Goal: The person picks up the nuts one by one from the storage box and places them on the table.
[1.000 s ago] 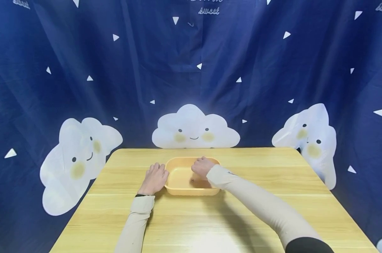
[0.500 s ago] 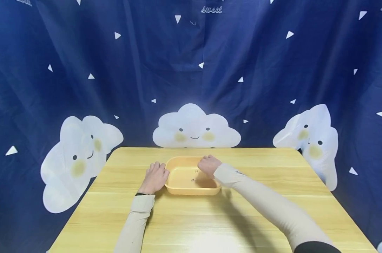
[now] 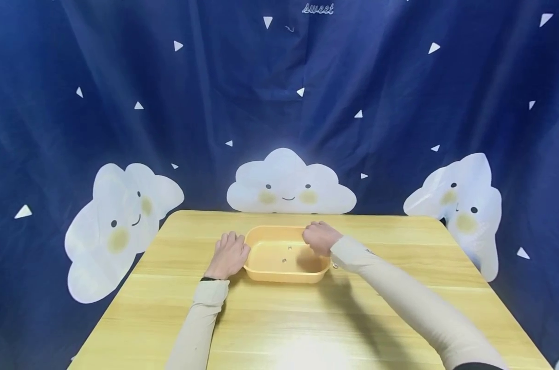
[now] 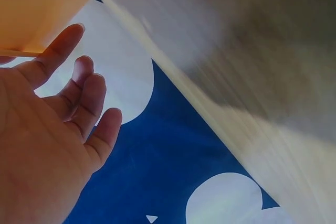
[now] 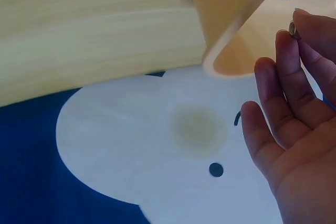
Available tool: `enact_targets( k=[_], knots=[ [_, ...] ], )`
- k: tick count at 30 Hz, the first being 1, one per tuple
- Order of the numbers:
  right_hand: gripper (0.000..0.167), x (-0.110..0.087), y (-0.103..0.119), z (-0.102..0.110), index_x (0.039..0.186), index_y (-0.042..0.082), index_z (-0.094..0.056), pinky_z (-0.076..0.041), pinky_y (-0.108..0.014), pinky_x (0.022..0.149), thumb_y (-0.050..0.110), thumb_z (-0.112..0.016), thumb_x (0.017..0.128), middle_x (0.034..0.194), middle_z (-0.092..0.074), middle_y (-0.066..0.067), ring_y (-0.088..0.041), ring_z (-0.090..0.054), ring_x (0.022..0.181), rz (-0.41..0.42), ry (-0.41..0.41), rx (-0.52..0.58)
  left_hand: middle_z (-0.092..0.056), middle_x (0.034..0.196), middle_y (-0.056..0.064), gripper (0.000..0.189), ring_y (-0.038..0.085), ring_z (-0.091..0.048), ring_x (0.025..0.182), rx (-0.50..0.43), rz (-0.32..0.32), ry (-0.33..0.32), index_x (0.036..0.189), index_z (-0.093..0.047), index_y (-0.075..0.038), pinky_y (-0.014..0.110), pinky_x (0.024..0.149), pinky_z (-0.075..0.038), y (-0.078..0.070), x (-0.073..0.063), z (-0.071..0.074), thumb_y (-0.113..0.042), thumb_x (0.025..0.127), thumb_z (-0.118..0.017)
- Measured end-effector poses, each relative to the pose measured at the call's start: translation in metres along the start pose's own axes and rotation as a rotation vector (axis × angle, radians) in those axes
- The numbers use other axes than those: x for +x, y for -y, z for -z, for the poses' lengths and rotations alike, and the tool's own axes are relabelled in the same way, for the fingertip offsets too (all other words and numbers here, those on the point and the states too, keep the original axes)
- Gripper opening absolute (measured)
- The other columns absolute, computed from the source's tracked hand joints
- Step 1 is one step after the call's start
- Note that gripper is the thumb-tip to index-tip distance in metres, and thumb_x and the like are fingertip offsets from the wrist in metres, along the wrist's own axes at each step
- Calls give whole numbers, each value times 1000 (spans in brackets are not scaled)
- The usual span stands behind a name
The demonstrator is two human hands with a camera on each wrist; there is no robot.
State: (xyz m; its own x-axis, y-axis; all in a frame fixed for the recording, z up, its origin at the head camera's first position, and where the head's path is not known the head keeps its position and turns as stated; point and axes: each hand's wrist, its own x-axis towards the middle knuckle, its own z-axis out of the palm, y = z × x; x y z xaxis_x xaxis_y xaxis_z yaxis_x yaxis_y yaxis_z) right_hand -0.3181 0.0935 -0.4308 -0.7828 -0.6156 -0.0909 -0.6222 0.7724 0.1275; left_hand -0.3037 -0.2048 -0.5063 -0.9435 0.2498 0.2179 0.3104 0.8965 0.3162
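Note:
A pale orange plastic basin (image 3: 283, 277) stands on the wooden table. My left hand (image 3: 229, 255) grips its left rim; in the left wrist view the index finger lies along the basin's wall (image 4: 50, 3) and the other fingers are loosely bent. Over the basin's right end, my right hand (image 3: 322, 238) pinches a small, shiny round metal piece (image 5: 293, 29) between thumb and fingertips; its exact kind does not show. Two small shiny metal pieces lie on the basin's floor, one metal piece (image 3: 284, 260) nearer the front and another metal piece (image 3: 290, 247) farther back.
Beside the basin's right end, a small metal ring-like piece (image 3: 335, 265) shows at the edge of the right sleeve (image 3: 353, 254). The wooden table (image 3: 270, 318) ends at a dark blue curtain (image 3: 205, 128) printed with clouds.
My right hand has shifted right across the basin, uncovering the farther metal piece on its floor. The ring-like piece by the sleeve now shows. My left hand keeps its hold on the rim.

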Motion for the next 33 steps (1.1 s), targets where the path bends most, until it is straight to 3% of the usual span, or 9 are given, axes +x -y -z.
enact_targets(
  k=[7, 14, 21, 25, 33],
  knots=[
    [39, -14, -15, 8, 60, 18, -48, -50, -38, 79, -8, -69, 80, 75, -65, -1, -22, -61, 80, 17, -73, 93, -43, 91, 10, 29, 30, -34, 89, 4, -12, -6, 81, -49, -10, 40, 75, -29, 0, 1, -1, -23, 103, -35],
    [50, -24, -28, 8, 58, 21, -30, -41, -29, 69, -13, -63, 73, 64, -40, 6, -14, -44, 67, 49, -146, 129, -43, 92, 10, 28, 31, -36, 91, 11, -11, 6, 83, -50, -10, 40, 77, -31, -1, 1, 1, -22, 104, -36],
    [47, -34, -37, 4, 59, 22, -30, -37, -27, 64, -12, -60, 72, 62, -34, 7, -12, -39, 63, 65, -194, 158, -44, 93, 11, 27, 31, -37, 92, 11, -5, 13, 85, -51, -9, 41, 78, -33, -2, 0, 0, -21, 104, -36],
    [45, -39, -42, -1, 60, 20, -33, -37, -28, 67, -10, -63, 74, 63, -36, 7, -12, -40, 65, 50, -208, 163, -43, 92, 11, 27, 31, -37, 91, 14, -6, 15, 84, -50, -9, 41, 77, -33, -1, 0, 0, -21, 104, -36],
    [44, -52, -54, -13, 59, 19, -37, -31, -25, 60, -10, -67, 75, 62, -37, 8, -12, -39, 63, 12, -225, 206, -43, 93, 11, 27, 31, -36, 91, 3, -8, 12, 84, -49, -9, 40, 76, -31, -1, 1, 0, -21, 104, -36]
  ],
)
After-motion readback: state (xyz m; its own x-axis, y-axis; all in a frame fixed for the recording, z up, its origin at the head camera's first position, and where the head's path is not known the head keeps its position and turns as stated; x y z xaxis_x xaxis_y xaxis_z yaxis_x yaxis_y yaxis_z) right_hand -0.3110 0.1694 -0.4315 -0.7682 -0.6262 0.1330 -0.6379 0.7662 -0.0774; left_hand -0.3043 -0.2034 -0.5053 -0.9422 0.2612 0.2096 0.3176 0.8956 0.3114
